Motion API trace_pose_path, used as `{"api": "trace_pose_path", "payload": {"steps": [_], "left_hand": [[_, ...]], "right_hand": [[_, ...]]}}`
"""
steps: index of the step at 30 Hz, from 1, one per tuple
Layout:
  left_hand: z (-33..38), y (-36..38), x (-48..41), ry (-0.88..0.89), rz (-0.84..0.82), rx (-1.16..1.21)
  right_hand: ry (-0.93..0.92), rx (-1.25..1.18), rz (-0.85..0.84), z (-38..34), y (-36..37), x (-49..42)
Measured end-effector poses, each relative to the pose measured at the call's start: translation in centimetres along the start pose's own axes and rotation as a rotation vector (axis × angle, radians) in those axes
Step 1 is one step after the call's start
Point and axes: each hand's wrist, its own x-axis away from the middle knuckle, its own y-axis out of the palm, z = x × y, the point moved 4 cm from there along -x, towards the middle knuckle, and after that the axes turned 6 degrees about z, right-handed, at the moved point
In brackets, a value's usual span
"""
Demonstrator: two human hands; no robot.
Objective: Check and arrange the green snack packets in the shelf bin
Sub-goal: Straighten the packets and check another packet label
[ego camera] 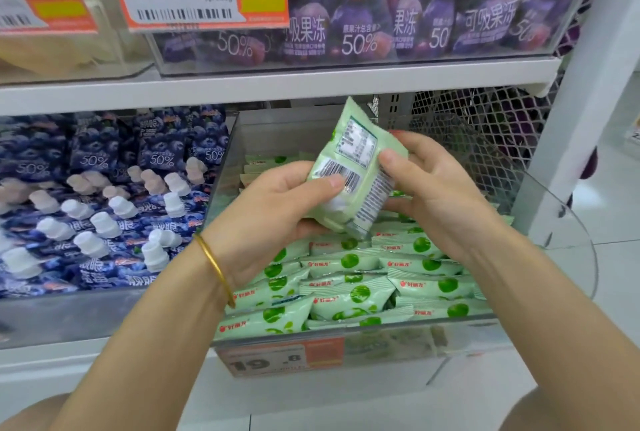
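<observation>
The shelf bin (221, 171) at lower centre is stuffed with green snack packets (363, 295) stacked right up to its front wall. My worry is the slick wrapper slipping out of my grip, landing on those rows and knocking them crooked or over the front wall. The held packet (346, 167) is above the bin, mid-frame, tilted, barcode side facing me. My left hand (277, 202) and right hand (433, 188) both grip it, fingers (329, 183) curled round its sides and thumbs pressed on the label.
</observation>
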Motion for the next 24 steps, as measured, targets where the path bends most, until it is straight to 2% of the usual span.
{"api": "trace_pose_path", "payload": {"steps": [2,5,15,24], "left_hand": [[-0.3,-0.1,-0.1,-0.011,-0.031,-0.002],[-0.8,-0.4,-0.4,-0.008,0.012,-0.015],[-0.4,-0.3,-0.2,0.093,0.042,0.003],[-0.2,-0.2,0.0,0.131,0.047,-0.025]], "right_hand": [[0.028,-0.069,-0.004,-0.1,0.1,0.1],[0.053,-0.124,0.029,0.0,0.0,0.1],[0.021,-0.158,0.107,0.1,-1.1,-0.2],[0.023,-0.168,0.088,0.2,-1.2,-0.1]]}}
